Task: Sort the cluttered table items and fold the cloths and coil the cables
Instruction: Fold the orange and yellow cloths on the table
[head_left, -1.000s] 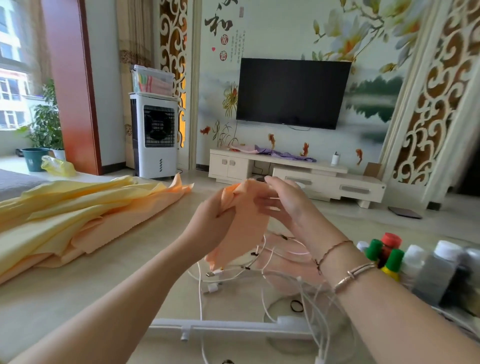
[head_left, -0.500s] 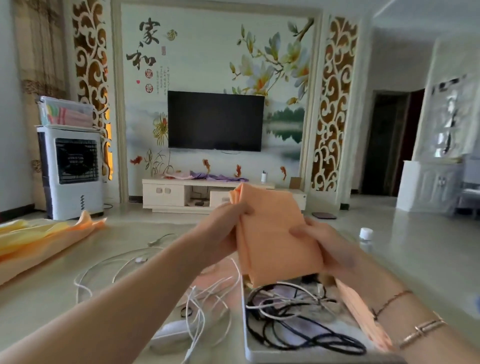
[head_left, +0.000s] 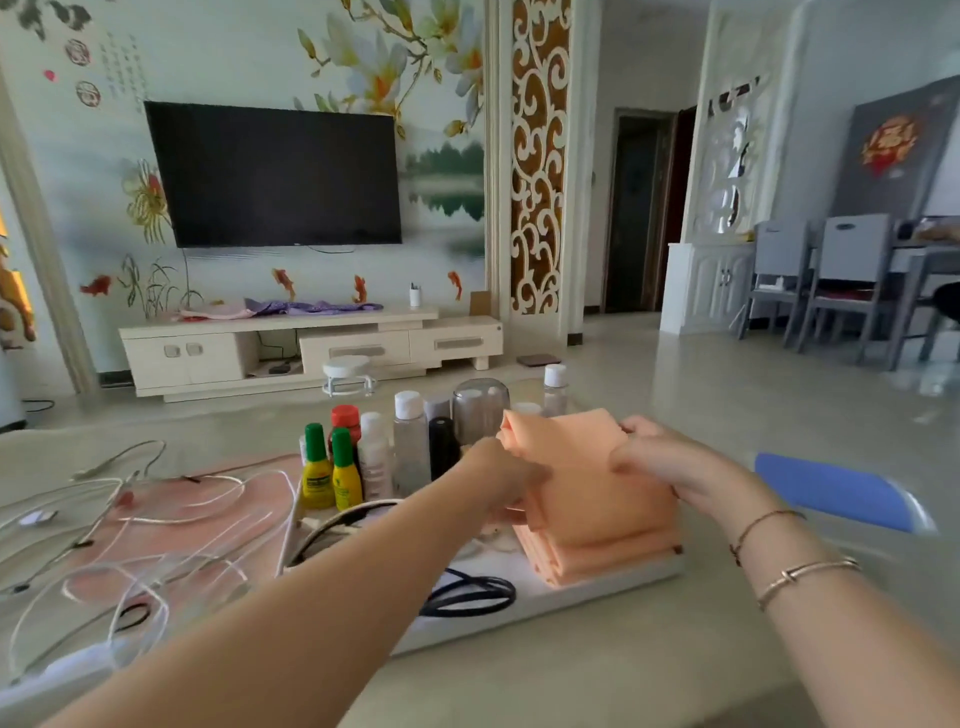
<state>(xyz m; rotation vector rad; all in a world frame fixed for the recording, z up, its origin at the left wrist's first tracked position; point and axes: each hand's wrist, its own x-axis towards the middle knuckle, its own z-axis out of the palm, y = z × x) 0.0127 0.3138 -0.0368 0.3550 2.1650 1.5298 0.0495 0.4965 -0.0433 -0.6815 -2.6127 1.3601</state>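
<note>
Change: folded orange cloth (head_left: 582, 467), held up mid-air half a second ago, is now down over the stack of folded cloths (head_left: 597, 556) on the white tray (head_left: 561, 592), centre-right of frame. Left hand (head_left: 498, 480) grips its left edge, right hand (head_left: 654, 457) pinches the top right. Judgement: one more cloth nearly done; white cables (head_left: 156, 519) at left remain uncoiled. Bottles (head_left: 374, 457) stand just behind-left of the stack, black cable (head_left: 467, 597) just in front. Open worktop (head_left: 597, 670) lower right.
</note>
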